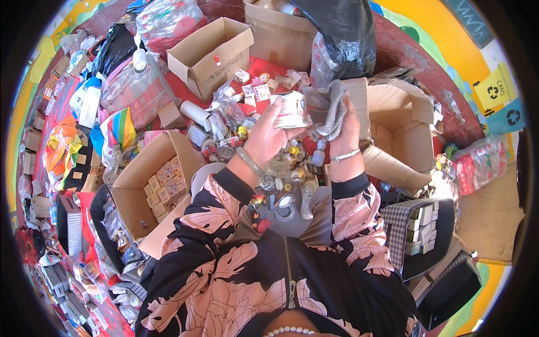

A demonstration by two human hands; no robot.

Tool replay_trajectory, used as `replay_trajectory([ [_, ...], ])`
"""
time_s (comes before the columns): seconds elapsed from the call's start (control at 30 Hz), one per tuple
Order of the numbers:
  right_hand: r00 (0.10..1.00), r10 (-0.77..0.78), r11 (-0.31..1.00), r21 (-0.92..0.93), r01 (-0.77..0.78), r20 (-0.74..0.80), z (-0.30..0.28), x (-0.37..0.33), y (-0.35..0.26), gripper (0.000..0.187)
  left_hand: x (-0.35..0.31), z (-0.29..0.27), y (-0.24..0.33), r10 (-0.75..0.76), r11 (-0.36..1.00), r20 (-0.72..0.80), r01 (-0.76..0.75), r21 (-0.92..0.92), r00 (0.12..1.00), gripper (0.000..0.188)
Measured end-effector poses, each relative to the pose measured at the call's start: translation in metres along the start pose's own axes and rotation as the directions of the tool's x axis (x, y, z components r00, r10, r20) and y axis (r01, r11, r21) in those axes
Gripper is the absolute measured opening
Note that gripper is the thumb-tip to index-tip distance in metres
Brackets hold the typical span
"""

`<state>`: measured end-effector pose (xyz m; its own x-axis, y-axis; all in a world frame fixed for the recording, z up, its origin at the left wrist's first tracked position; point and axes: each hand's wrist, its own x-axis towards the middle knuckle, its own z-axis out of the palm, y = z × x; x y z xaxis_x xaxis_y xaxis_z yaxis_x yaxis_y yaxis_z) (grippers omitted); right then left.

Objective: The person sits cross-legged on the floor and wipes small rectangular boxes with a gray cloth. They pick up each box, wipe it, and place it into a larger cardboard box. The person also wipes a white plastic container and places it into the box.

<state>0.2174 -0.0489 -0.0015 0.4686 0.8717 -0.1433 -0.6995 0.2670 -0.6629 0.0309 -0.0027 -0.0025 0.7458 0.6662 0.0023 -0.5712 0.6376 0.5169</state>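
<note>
My left hand [264,137] is closed around a small white container [291,110] with dark and pinkish print on its side. Whether it is a cup, a tub or a box I cannot tell. My right hand [346,128] grips a crumpled grey cloth [335,112], which hangs close to the container's right side. Below both hands, clear glass and plastic bottles and jars [278,165] lie in a heap, some with yellow caps. Small white printed boxes [261,92] are scattered on the red ground just beyond my left hand.
An open cardboard box [132,191] with small cartons stands at left. Another carton [210,53] sits at the far side, and an open cardboard box [401,121] at right. A black plastic bag [348,33] stands behind. Houndstooth bins [398,224] are at near right; bagged goods [135,95] crowd the left.
</note>
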Motion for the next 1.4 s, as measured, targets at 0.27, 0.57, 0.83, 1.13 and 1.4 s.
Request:
replay_trajectory([
  [0.27,0.682,-0.199,0.000,-0.696,0.718,0.703,0.058,-0.045,0.003,0.052,-0.001,0.000,-0.008,0.001,0.998,-0.100,-0.008,-0.070,0.995,0.056],
  [0.57,0.797,-0.382,0.052,-0.850,0.523,0.467,0.060,-0.047,0.031,0.042,-0.006,0.011,-0.007,0.091,0.962,-0.296,-0.007,0.272,0.951,0.059],
  [0.83,0.958,-0.285,0.854,-0.446,0.267,0.028,0.048,-0.031,0.023,0.022,0.005,0.002,-0.016,0.072,0.963,-0.167,-0.025,0.269,0.983,0.050],
  [1.13,0.955,-0.275,0.915,-0.275,0.294,0.108,0.049,-0.037,-0.008,0.037,0.003,-0.004,0.000,-0.051,0.974,-0.205,0.003,-0.227,0.977,0.053],
  [1.4,0.595,-0.167,-0.296,-0.615,0.730,0.786,0.063,-0.053,0.031,0.071,-0.009,0.006,0.004,-0.093,0.917,0.073,0.114,-0.382,0.993,0.043],
])
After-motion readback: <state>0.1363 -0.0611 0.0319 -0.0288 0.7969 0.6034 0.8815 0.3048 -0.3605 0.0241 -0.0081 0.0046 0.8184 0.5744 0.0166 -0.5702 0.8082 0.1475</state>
